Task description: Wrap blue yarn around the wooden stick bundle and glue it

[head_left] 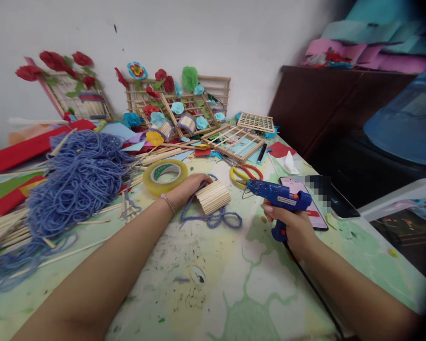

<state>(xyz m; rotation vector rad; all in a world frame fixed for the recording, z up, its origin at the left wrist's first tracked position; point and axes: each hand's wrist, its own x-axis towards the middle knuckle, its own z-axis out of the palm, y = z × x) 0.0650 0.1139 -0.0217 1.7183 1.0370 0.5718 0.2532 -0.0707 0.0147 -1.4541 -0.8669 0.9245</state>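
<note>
A patterned green-and-cream table (234,265), marked with dark specks, stands against a pale wall (92,28); a dark cabinet (312,104) rises at the right. I see stick frames (239,142) and paper flowers (190,78) towards the back, with a heap of blue yarn (81,180) at left. The stick cylinder (213,197) lies on its side near mid-table, between the tape roll (156,187) and the glue gun (279,195). Its long axis, parallel to the sticks, runs left to right, the right end slightly farther from me. Braided blue cord (236,226) loops beside its near edge. I have the left hand (198,183) at the cylinder's left end, beside the cord, fingers curled; with the fingertips partly hidden, I cannot tell what it grips. My right hand (294,227) grasps the glue gun by its handle. The gun's barrel lies roughly crosswise, nozzle leftward to the cylinder's side but well apart from it; the handle points down, towards me.
</note>
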